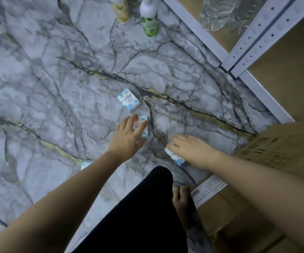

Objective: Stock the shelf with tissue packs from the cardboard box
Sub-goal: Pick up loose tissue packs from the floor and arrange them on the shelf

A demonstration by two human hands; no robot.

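Note:
Several small white-and-blue tissue packs lie on the marble-patterned floor. One tissue pack (128, 100) lies free ahead of my hands. My left hand (127, 134) reaches over a second tissue pack (144, 126), its spread fingers touching it. My right hand (191, 149) lies palm down on a third tissue pack (175, 156), fingers curled over its edge. A fourth tissue pack (85, 164) peeks out beside my left forearm. The cardboard box (282, 145) stands at the right, beside the shelf (268, 99).
Two spray bottles (149, 17) stand on the floor at the top, near the shelf's white metal upright (268, 33). Clear plastic bottles (226, 13) sit on the low shelf board. My black-clad leg (144, 212) and bare foot (180, 196) are at the bottom centre.

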